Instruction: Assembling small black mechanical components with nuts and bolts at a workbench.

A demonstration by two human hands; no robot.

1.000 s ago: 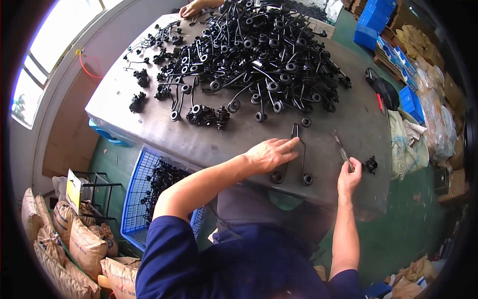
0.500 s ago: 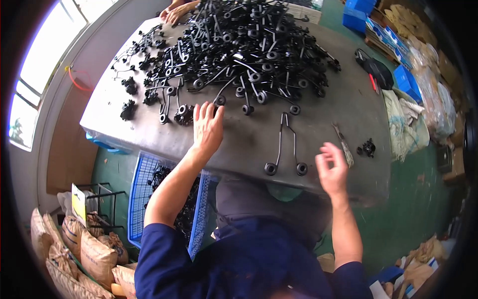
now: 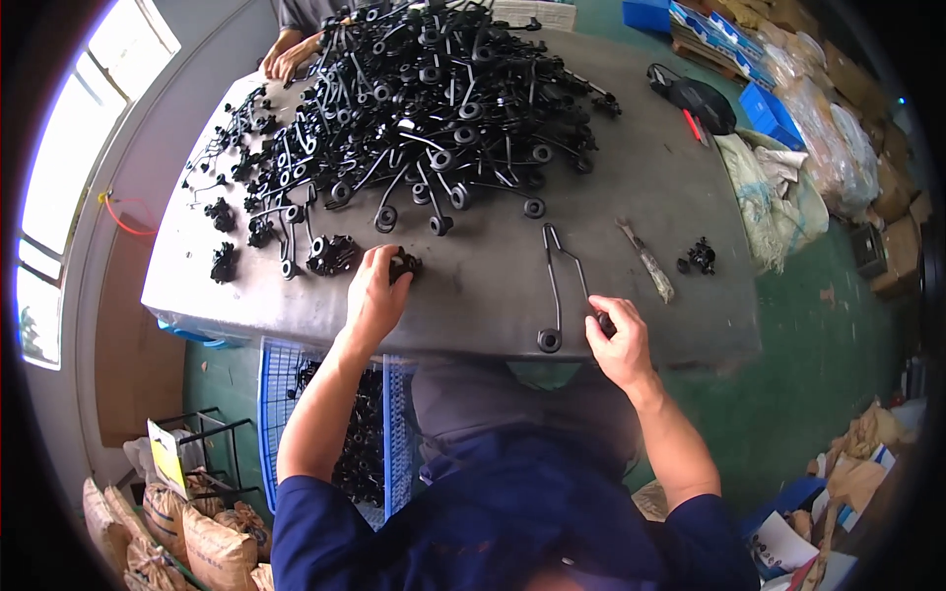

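Gripping a black clump [image 3: 406, 264] on the grey table [image 3: 473, 305] with the left hand [image 3: 374, 295], also held one end of a bent wire rod [image 3: 554, 286], flat near the front edge, in the right hand [image 3: 623, 343]. Saw black parts [image 3: 360, 438] inside a blue basket [image 3: 398, 433] below, near paper sacks [image 3: 219, 554] with hidden contents.

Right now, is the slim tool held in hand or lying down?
Lying down: the tool rests on the table, clear of the right hand.

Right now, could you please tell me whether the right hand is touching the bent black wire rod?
Touching: the head view shows the right hand gripping one dark end of the bent black wire rod between thumb and fingers.
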